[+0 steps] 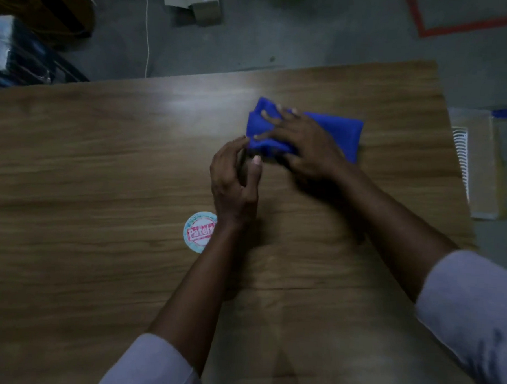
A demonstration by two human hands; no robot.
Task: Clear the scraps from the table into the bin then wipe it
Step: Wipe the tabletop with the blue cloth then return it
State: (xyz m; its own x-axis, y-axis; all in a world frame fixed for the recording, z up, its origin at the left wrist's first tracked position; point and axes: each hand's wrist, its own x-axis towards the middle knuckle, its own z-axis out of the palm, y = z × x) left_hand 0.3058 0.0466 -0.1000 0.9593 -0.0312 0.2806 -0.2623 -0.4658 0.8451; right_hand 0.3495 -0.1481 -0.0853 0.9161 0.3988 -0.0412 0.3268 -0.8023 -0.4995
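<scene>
- Right fingers (267, 115) lie spread and straight on the cloth (339, 128), pressing it flat to the desk (101, 160). They do not curl round it.
- The right hand (304, 144) covers the cloth's left half. The right half shows bare beyond the knuckles.
- Left fingers (234, 145) are curved, with the thumb (256, 164) raised, so the left hand (235, 179) stands on edge like a cup. Its index tip is touching or just beside the cloth's near-left corner. I cannot tell whether anything lies in the cup, because the gap is dark and blurred.
- The cloth is blue and folded. It sits right of the middle, nearer the far edge than the near one. Its long axis runs left to right, roughly along the far edge.
- The key relation is that the cupped left hand stands just off the cloth's left end, in line with that long axis. A sweep leftward and toward the near edge would carry the cloth, and any crumbs ahead of it, into the cup. This looks like wiping with a catch, judged from the pose alone.
- The right hand is the one on the cloth. The left is nearer the near edge.
- No scraps can be made out.
- A round label (198, 233) lies flat beside the left wrist.
- A clear box (479, 174) sits on the floor past the right edge. I cannot tell if it is the bin.
</scene>
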